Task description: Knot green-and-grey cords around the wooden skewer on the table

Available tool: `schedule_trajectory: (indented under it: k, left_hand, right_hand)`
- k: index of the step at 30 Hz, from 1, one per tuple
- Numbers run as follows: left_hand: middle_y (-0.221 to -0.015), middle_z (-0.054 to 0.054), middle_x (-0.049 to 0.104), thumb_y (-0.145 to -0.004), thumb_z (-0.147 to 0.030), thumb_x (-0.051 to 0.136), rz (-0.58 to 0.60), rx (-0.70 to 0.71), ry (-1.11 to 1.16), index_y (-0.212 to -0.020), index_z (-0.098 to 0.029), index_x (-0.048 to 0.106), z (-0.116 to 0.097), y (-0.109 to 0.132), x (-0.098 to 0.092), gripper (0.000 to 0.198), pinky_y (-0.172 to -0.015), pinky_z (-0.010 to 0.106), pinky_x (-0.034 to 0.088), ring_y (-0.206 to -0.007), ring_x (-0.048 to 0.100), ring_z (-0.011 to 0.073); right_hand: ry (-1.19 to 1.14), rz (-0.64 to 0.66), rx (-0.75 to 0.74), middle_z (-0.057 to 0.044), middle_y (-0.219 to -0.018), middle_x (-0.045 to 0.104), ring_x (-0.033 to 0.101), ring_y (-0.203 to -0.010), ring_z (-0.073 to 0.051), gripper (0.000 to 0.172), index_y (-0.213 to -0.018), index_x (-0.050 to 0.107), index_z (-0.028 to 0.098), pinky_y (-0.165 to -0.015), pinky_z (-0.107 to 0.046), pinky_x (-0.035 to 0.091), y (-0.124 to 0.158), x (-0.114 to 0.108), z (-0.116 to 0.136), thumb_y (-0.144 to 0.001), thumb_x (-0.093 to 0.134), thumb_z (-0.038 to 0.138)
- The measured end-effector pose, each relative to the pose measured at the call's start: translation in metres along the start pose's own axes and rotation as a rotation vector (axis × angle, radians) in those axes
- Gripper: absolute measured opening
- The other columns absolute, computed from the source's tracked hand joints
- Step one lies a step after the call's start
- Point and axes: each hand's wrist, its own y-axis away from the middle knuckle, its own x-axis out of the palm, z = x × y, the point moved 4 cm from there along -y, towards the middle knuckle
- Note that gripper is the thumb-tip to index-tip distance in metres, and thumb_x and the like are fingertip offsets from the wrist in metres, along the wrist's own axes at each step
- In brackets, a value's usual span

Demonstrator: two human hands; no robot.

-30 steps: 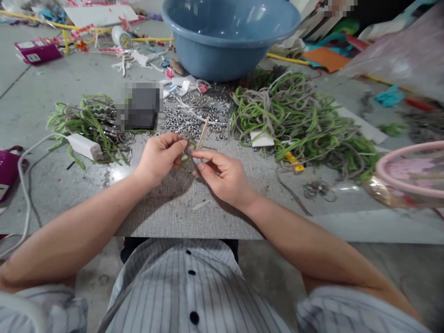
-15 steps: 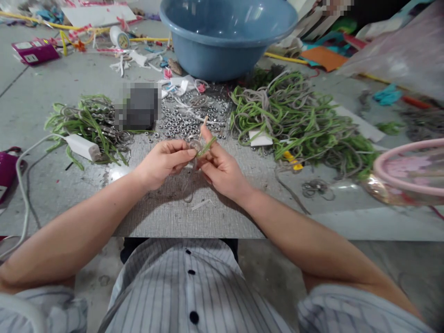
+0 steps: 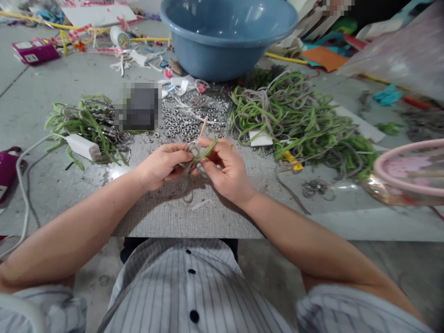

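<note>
My left hand and my right hand meet over a grey textured board. Both pinch a small metal ring with a green and grey cord looped through it. A grey tail of the cord hangs down to the board. A thin wooden stick pokes up just behind my fingers. A heap of small metal rings lies right behind my hands.
A big tangle of green and grey cords lies to the right, a smaller bundle with rings to the left. A blue basin stands at the back. A white charger and a pink-rimmed object flank the board.
My right hand moved up and left to meet my left hand, then its fingers curled over the ring. The green cord end now sticks up between my fingers.
</note>
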Motion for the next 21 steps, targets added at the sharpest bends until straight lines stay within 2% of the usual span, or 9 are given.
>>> schedule_trajectory:
  k: [2,4,7,9,10,12,15,18,21]
  left_hand:
    - [-0.059,-0.001,0.06,-0.084,-0.016,0.053,-0.019,0.021,-0.013,-0.067,-0.017,0.049,0.001,0.0,-0.001,0.017,-0.032,0.018,0.013,-0.031,0.031,0.0016]
    - [-0.054,-0.004,0.05,-0.081,-0.015,0.057,-0.056,0.069,-0.016,-0.064,-0.016,0.049,0.001,-0.001,-0.003,0.019,-0.034,0.017,0.017,-0.035,0.032,0.0018]
    - [-0.05,-0.007,0.035,-0.078,-0.013,0.059,-0.099,0.119,-0.024,-0.06,-0.015,0.048,0.001,-0.002,-0.006,0.022,-0.037,0.016,0.021,-0.039,0.031,0.002]
    - [-0.051,-0.007,0.036,-0.079,-0.013,0.059,-0.1,0.12,-0.032,-0.06,-0.015,0.049,0.0,-0.003,-0.007,0.022,-0.038,0.016,0.022,-0.039,0.031,0.0019]
    - [-0.052,-0.006,0.04,-0.079,-0.014,0.058,-0.088,0.111,-0.037,-0.06,-0.015,0.05,0.0,-0.002,-0.006,0.021,-0.037,0.016,0.022,-0.038,0.032,0.0018]
    - [-0.056,-0.003,0.052,-0.081,-0.014,0.057,-0.047,0.077,-0.045,-0.063,-0.014,0.052,-0.001,-0.001,-0.004,0.018,-0.035,0.017,0.02,-0.036,0.033,0.0016]
    - [-0.061,0.001,0.064,-0.084,-0.016,0.053,0.012,0.021,-0.036,-0.069,-0.015,0.052,-0.003,0.002,-0.001,0.015,-0.031,0.017,0.013,-0.03,0.03,0.001]
    - [-0.056,0.001,0.066,-0.085,-0.018,0.054,0.036,-0.006,-0.007,-0.07,-0.017,0.049,-0.004,0.004,0.0,0.016,-0.03,0.017,0.009,-0.025,0.026,0.001]
    - [-0.054,0.002,0.065,-0.085,-0.019,0.055,0.045,-0.031,-0.01,-0.07,-0.018,0.047,-0.004,0.004,-0.001,0.017,-0.03,0.017,0.01,-0.024,0.027,0.0013]
  right_hand:
    - [0.006,0.04,0.068,0.001,-0.078,0.058,0.049,-0.056,-0.011,0.049,-0.137,0.05,0.03,-0.059,-0.029,0.052,0.001,0.002,-0.002,-0.089,0.051,0.021]
    - [-0.012,0.054,0.118,0.004,-0.069,0.055,0.046,-0.053,-0.012,0.057,-0.146,0.038,0.03,-0.054,-0.028,0.049,0.0,0.004,-0.007,-0.091,0.049,0.023]
    - [-0.081,0.045,0.16,0.003,-0.07,0.055,0.043,-0.049,-0.012,0.062,-0.153,0.02,0.032,-0.049,-0.028,0.044,-0.002,0.004,-0.017,-0.095,0.041,0.026]
    - [-0.139,0.033,0.174,0.003,-0.075,0.057,0.043,-0.048,-0.012,0.061,-0.153,0.014,0.034,-0.048,-0.027,0.043,-0.003,0.004,-0.023,-0.097,0.036,0.027]
    - [-0.161,0.03,0.173,0.002,-0.079,0.058,0.044,-0.049,-0.011,0.06,-0.153,0.015,0.035,-0.048,-0.027,0.044,-0.004,0.003,-0.024,-0.097,0.036,0.027]
    - [-0.175,0.032,0.153,0.0,-0.09,0.061,0.049,-0.056,-0.01,0.053,-0.147,0.03,0.035,-0.053,-0.026,0.048,-0.006,0.003,-0.025,-0.095,0.041,0.029]
    - [-0.128,0.017,0.069,-0.004,-0.103,0.061,0.059,-0.078,-0.013,0.031,-0.121,0.057,0.027,-0.069,-0.029,0.053,-0.007,0.001,-0.019,-0.091,0.052,0.03]
    - [-0.069,-0.03,-0.044,-0.006,-0.107,0.062,0.06,-0.098,-0.018,0.017,-0.102,0.063,0.024,-0.084,-0.035,0.052,-0.007,-0.001,-0.01,-0.087,0.055,0.023]
    - [-0.055,-0.057,-0.134,-0.005,-0.105,0.061,0.06,-0.095,-0.018,0.022,-0.099,0.063,0.027,-0.085,-0.037,0.052,-0.005,-0.003,-0.004,-0.085,0.054,0.014]
